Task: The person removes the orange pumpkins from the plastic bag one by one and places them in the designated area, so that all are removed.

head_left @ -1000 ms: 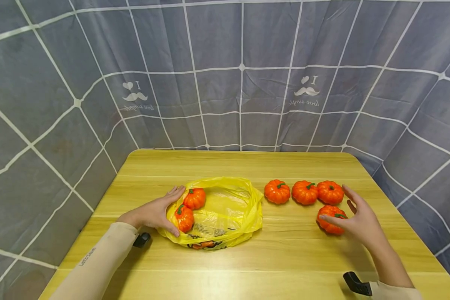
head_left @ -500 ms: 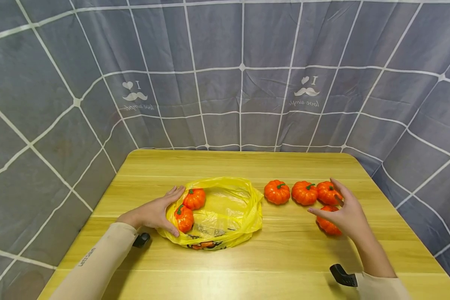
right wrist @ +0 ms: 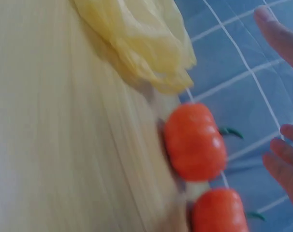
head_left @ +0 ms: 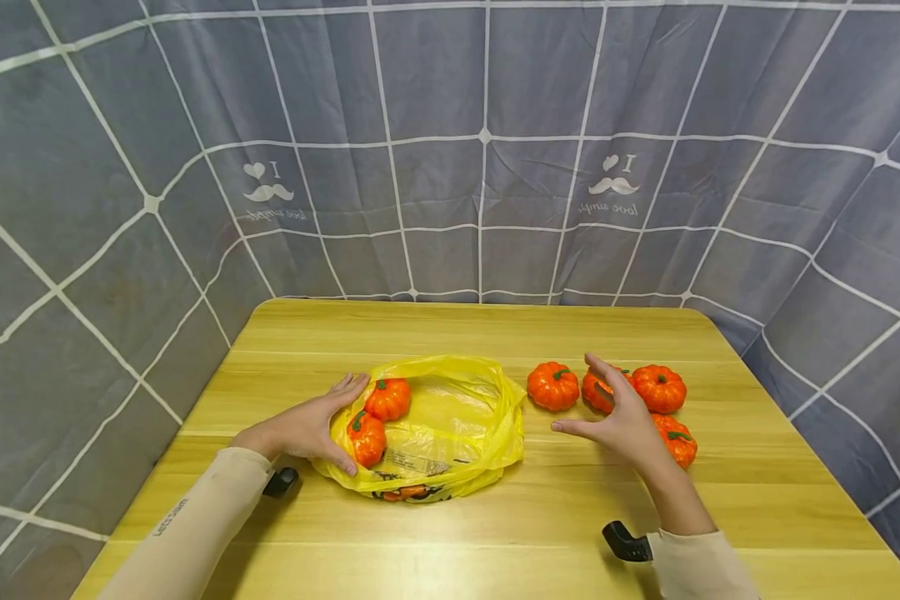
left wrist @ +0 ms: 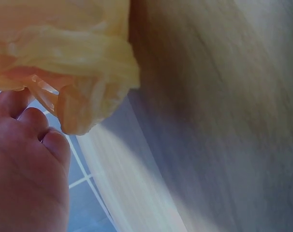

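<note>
A yellow plastic bag (head_left: 450, 412) lies open-mouthed on the table, with two small orange toy pumpkins (head_left: 388, 399) at its left side. My left hand (head_left: 300, 427) holds the bag's left edge, thumb in front and fingers behind. The left wrist view shows its curled fingers against the yellow film. To the right of the bag my right hand (head_left: 630, 423) hovers, thumb and fingers spread, holding nothing. It partly covers one pumpkin (head_left: 596, 390) in the row. Another pumpkin (head_left: 552, 386) sits nearest the bag; in the right wrist view two pumpkins (right wrist: 195, 141) stand beside the bag.
Two more pumpkins lie right of my right hand: one at the back (head_left: 659, 388), one nearer (head_left: 677, 440), partly behind the hand. The wooden table (head_left: 450, 542) ends at a grey curtain (head_left: 450, 183) with white lines. Black cameras sit at both wrists.
My right hand has moved left, from over the rightmost pumpkins to the pumpkin in the middle of the row, with fingers still spread. The left hand and bag stay in place.
</note>
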`<state>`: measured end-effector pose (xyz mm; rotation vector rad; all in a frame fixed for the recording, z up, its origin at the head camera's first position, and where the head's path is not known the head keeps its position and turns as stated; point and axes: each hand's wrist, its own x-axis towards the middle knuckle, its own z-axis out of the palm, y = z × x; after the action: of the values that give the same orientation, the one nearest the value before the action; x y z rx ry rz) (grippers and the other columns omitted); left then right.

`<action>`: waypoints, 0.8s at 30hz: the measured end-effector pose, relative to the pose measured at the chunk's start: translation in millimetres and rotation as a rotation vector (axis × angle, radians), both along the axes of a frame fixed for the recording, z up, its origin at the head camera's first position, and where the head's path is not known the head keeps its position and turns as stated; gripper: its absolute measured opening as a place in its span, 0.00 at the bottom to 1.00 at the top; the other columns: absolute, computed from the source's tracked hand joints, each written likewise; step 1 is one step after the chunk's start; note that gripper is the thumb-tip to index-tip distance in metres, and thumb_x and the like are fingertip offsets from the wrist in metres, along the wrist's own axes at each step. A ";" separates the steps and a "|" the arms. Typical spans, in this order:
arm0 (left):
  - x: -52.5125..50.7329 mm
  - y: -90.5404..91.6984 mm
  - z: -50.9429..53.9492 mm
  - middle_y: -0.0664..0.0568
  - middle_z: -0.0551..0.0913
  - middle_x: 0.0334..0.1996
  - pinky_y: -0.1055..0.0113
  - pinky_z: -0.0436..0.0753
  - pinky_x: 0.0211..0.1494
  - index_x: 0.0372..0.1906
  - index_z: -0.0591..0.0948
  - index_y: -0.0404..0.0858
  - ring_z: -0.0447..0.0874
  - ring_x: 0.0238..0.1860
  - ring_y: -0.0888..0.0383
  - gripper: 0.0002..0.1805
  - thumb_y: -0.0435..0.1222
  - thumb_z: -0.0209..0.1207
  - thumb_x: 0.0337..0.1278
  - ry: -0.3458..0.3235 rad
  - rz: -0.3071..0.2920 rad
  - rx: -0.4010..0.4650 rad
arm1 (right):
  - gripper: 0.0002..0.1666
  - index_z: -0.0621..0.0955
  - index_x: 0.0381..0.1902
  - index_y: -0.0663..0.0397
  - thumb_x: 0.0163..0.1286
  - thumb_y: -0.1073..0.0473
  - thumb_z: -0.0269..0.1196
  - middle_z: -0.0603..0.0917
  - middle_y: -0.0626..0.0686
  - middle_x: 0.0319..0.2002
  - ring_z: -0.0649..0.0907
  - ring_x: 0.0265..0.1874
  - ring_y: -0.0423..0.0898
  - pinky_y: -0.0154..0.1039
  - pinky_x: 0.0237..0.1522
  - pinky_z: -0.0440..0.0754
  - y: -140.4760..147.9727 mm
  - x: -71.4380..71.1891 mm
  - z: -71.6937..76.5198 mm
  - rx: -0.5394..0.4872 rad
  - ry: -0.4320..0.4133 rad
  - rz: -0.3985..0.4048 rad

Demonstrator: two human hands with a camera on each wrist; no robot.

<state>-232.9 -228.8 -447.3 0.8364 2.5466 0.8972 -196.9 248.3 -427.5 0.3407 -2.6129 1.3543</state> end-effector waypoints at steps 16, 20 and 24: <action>2.3 -0.8 4.1 0.40 0.38 0.81 0.33 0.43 0.72 0.81 0.43 0.36 0.29 0.78 0.39 0.76 0.53 0.82 0.32 -0.024 0.006 0.011 | 0.65 0.64 0.75 0.63 0.43 0.51 0.85 0.69 0.61 0.71 0.69 0.69 0.61 0.57 0.67 0.68 -76.2 -16.1 -9.4 -0.057 0.005 0.194; 3.0 -0.5 2.7 0.41 0.39 0.81 0.33 0.44 0.72 0.81 0.43 0.37 0.30 0.79 0.39 0.76 0.53 0.82 0.32 -0.025 0.004 0.008 | 0.65 0.63 0.75 0.65 0.43 0.54 0.85 0.66 0.62 0.73 0.67 0.70 0.61 0.54 0.68 0.67 -91.6 -15.0 -11.9 -0.070 -0.033 0.237; 2.3 -0.4 1.4 0.40 0.39 0.81 0.33 0.44 0.72 0.81 0.44 0.37 0.30 0.79 0.39 0.76 0.52 0.82 0.31 -0.019 0.001 0.015 | 0.66 0.64 0.76 0.61 0.42 0.53 0.85 0.67 0.60 0.73 0.68 0.71 0.59 0.52 0.68 0.68 -107.2 -15.1 -13.5 -0.041 -0.077 0.243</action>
<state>-230.6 -229.2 -445.9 0.8268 2.5274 0.9212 -212.0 141.0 -441.0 0.6296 -2.6709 1.5204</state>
